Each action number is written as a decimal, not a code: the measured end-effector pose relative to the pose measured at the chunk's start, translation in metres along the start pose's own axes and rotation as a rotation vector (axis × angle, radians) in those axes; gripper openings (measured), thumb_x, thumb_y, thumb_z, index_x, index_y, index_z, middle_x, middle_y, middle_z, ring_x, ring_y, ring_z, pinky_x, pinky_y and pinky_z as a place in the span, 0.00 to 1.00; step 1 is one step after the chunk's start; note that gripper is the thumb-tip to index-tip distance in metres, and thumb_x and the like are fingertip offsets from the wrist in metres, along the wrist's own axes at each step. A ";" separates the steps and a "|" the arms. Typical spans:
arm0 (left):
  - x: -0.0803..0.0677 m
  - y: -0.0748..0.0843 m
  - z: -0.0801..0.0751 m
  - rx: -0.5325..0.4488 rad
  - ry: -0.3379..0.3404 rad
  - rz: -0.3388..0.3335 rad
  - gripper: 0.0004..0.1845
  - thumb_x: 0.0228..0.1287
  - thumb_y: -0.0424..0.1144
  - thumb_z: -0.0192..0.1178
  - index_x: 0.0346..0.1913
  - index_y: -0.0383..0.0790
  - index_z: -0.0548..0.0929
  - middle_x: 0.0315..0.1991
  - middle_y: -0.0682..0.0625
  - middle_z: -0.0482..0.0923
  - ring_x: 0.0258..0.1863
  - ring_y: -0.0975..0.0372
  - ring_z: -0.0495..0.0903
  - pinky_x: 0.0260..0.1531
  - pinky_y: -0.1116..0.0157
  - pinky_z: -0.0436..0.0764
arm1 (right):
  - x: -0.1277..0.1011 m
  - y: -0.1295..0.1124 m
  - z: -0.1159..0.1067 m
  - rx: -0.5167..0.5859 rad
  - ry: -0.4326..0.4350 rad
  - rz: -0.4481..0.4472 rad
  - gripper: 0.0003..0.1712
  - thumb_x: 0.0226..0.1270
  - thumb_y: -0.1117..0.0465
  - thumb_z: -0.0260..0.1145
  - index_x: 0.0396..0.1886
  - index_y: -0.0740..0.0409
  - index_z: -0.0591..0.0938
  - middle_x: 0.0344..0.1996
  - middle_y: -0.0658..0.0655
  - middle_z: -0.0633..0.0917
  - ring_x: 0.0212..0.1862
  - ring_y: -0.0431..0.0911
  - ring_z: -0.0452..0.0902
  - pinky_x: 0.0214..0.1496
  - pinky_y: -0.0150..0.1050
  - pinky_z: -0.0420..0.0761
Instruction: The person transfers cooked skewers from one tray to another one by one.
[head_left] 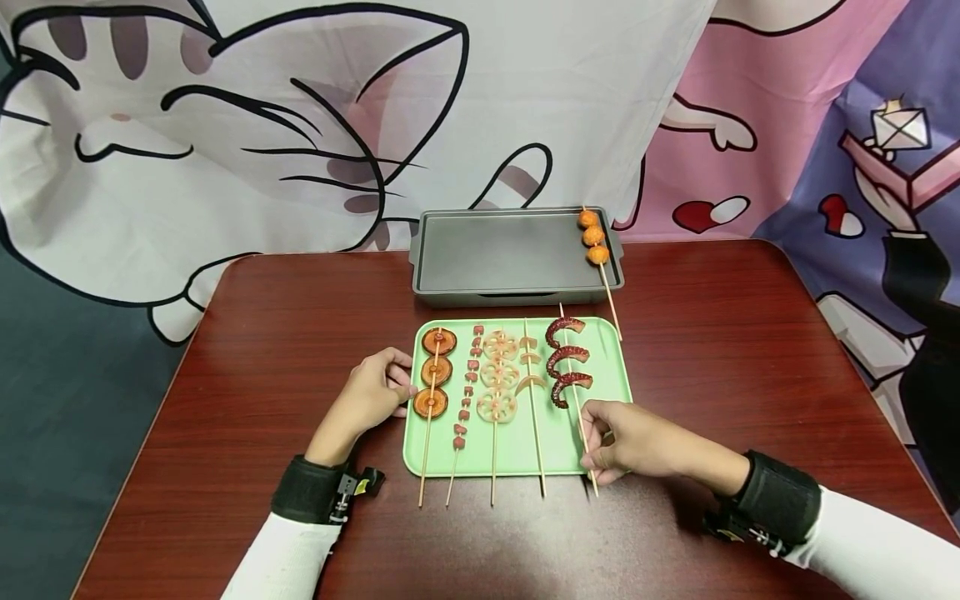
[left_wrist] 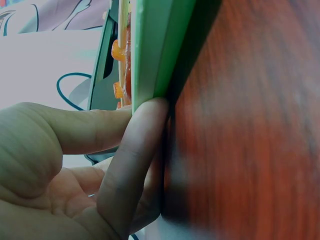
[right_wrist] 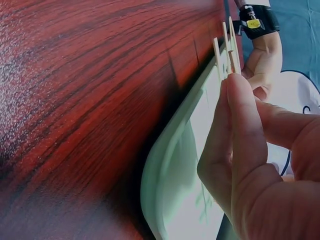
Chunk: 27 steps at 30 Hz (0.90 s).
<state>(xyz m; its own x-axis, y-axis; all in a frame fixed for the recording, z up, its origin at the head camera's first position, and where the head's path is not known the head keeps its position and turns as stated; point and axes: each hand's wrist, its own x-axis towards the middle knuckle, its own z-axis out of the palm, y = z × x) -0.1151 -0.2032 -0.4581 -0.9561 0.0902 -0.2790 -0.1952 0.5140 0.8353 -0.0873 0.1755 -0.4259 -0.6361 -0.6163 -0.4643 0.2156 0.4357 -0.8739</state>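
A light green tray (head_left: pixel 517 457) lies on the table with several skewers side by side on it. At its left edge my left hand (head_left: pixel 372 390) grips the rim; the left wrist view shows the thumb and a finger (left_wrist: pixel 137 145) pressed to the tray's side. Over the front right part, my right hand (head_left: pixel 633 437) pinches the stick of a skewer of curled dark red tentacles (head_left: pixel 567 353). Left of it lie skewers of pale curved pieces (head_left: pixel 529 357), lotus root slices (head_left: pixel 498 375), small pink meat cubes (head_left: pixel 468 377) and round brown slices (head_left: pixel 437 372).
Behind the tray stands a grey rectangular pan (head_left: pixel 495 250). A skewer of orange balls (head_left: pixel 593 236) lies across its right end, its stick reaching past the green tray's back right corner. A printed cloth (head_left: pixel 585 100) hangs behind the brown table (head_left: pixel 300 308).
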 end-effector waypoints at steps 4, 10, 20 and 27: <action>0.000 0.000 0.000 0.002 -0.001 -0.004 0.19 0.66 0.24 0.61 0.59 0.29 0.76 0.37 0.40 0.80 0.26 0.59 0.82 0.25 0.63 0.90 | 0.000 0.000 -0.001 -0.007 0.001 0.007 0.14 0.65 0.75 0.70 0.37 0.68 0.71 0.27 0.58 0.81 0.30 0.47 0.86 0.36 0.42 0.92; -0.001 0.001 0.000 -0.005 -0.002 0.002 0.19 0.66 0.23 0.61 0.59 0.28 0.76 0.36 0.39 0.80 0.26 0.59 0.82 0.25 0.62 0.90 | 0.002 0.001 -0.002 -0.006 -0.010 0.025 0.14 0.65 0.75 0.70 0.37 0.68 0.71 0.27 0.58 0.81 0.29 0.47 0.86 0.36 0.42 0.92; 0.000 0.000 0.000 0.001 -0.003 0.005 0.19 0.66 0.24 0.61 0.59 0.27 0.75 0.36 0.40 0.80 0.26 0.60 0.82 0.25 0.62 0.90 | 0.008 0.008 -0.002 0.019 -0.050 0.035 0.13 0.65 0.76 0.70 0.38 0.69 0.71 0.27 0.57 0.81 0.30 0.46 0.85 0.36 0.41 0.92; 0.000 0.000 0.000 0.000 -0.002 0.003 0.19 0.66 0.24 0.62 0.59 0.28 0.76 0.37 0.40 0.80 0.26 0.60 0.82 0.25 0.62 0.90 | 0.010 0.009 0.000 0.033 -0.052 0.031 0.12 0.65 0.76 0.69 0.38 0.70 0.72 0.26 0.56 0.81 0.30 0.45 0.84 0.36 0.41 0.92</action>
<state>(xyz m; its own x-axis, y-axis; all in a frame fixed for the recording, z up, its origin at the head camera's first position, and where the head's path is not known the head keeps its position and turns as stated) -0.1155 -0.2038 -0.4583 -0.9561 0.0936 -0.2776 -0.1925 0.5136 0.8361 -0.0923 0.1731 -0.4383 -0.5894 -0.6365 -0.4975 0.2599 0.4337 -0.8628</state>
